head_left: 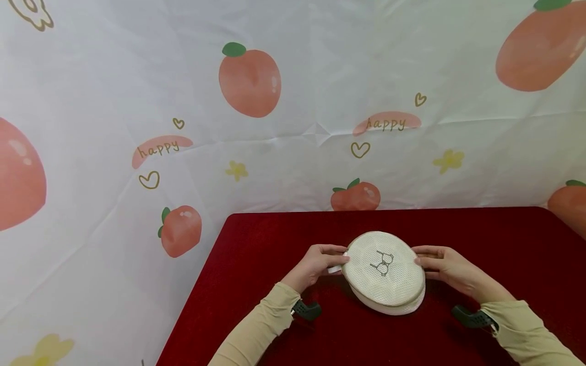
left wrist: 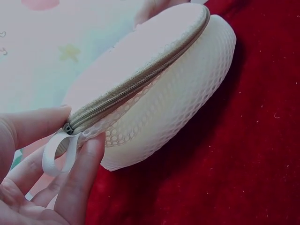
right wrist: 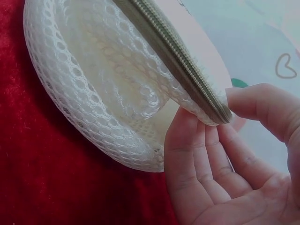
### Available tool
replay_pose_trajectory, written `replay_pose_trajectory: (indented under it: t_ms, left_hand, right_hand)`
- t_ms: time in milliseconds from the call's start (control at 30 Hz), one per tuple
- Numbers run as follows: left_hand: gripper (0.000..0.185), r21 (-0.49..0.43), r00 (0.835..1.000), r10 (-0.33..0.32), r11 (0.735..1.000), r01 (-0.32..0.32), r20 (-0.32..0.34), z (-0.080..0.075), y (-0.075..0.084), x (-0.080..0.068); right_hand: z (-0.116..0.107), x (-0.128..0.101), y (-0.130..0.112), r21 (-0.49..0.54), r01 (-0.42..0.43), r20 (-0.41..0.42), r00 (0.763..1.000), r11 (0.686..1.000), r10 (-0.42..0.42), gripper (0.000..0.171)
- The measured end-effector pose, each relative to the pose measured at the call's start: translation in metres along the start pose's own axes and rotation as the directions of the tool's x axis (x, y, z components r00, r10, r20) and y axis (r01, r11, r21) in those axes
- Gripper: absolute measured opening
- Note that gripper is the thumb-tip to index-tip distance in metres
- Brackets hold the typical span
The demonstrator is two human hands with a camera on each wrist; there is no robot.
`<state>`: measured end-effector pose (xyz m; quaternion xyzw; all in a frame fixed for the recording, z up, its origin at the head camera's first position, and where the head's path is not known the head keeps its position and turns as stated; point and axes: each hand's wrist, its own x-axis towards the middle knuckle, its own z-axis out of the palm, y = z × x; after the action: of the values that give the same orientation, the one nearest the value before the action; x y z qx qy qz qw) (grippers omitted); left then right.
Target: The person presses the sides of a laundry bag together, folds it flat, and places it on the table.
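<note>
A round white mesh bra wash bag (head_left: 384,269) with a dark bra drawing on its top is held between both hands over the red table. My left hand (head_left: 317,262) pinches its left edge, thumb on top and fingers beneath. Beside those fingers, a zipper pull (left wrist: 68,128) and a white ribbon loop (left wrist: 61,154) sit at the end of the zipper (left wrist: 140,83). The zipper's teeth look closed along the stretch in view. On the opposite edge my right hand (head_left: 450,267) pinches the rim, its thumb above. The bag's mesh side (right wrist: 89,103) sags in folds below the zipper.
Red velvety cloth covers the table (head_left: 265,244). Behind it hangs a white backdrop (head_left: 293,152) printed with peaches, hearts and "happy" lettering. Dark wrist camera mounts sit at the left cuff (head_left: 308,310) and right cuff (head_left: 471,317).
</note>
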<state>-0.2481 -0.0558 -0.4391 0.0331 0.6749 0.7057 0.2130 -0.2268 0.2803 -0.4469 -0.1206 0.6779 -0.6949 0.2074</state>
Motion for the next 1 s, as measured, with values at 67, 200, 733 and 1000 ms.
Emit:
replay_pose_trajectory:
  t_ms: [67,200,733,1000]
  left_hand:
    - [0.028,0.001,1.000,-0.005,1.000,0.005,-0.008,0.001,0.000,0.000]
    - [0.028,0.017,1.000,-0.012,1.000,0.012,-0.008,0.000,-0.002,0.001]
    - [0.026,0.056,0.998,-0.050,0.997,0.051,-0.027,0.000,-0.009,0.009]
    - [0.027,0.102,0.996,-0.072,0.992,0.078,-0.059,0.001,-0.009,0.010]
  right_hand:
    - [0.001,-0.001,0.000,0.012,0.004,0.007,1.000,1.000,-0.005,0.034]
    - [0.001,-0.001,-0.001,0.009,-0.001,0.003,1.000,1.000,0.001,0.035]
    - [-0.006,0.002,0.002,-0.069,-0.096,-0.020,0.995,0.993,0.095,0.056]
    - [-0.010,0.003,0.005,-0.062,-0.106,0.016,0.994,0.992,0.108,0.053]
